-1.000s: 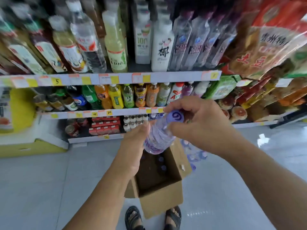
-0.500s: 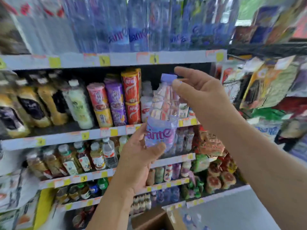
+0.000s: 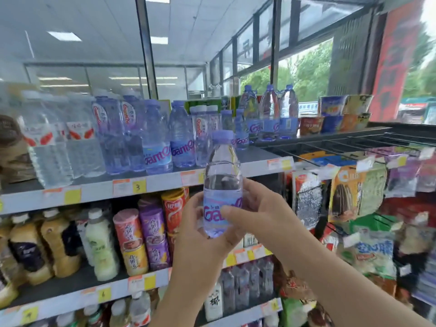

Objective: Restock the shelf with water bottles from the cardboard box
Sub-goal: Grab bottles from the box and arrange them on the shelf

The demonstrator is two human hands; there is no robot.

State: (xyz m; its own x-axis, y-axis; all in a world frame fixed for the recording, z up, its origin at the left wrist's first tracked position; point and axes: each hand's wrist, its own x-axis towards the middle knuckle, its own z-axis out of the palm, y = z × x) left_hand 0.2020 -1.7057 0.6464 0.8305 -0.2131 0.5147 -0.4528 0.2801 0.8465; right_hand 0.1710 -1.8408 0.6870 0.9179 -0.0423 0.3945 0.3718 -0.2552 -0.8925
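Stock: purple-capped water bottle (image 3: 223, 185), upright just below the top shelf (image 3: 94, 193); your left hand (image 3: 200, 234) cups its base, your right hand (image 3: 257, 213) wraps its label, likely steadying it for shelving.

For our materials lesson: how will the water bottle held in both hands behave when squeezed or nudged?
The water bottle looks mostly full, so probably heavy for its size. Its thin clear plastic likely dents under a firm grip. Tall, narrow and round, it may tip when nudged, then roll.

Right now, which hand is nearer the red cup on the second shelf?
Left. The left hand is just right of the red cup; the right hand is beyond the water bottle.
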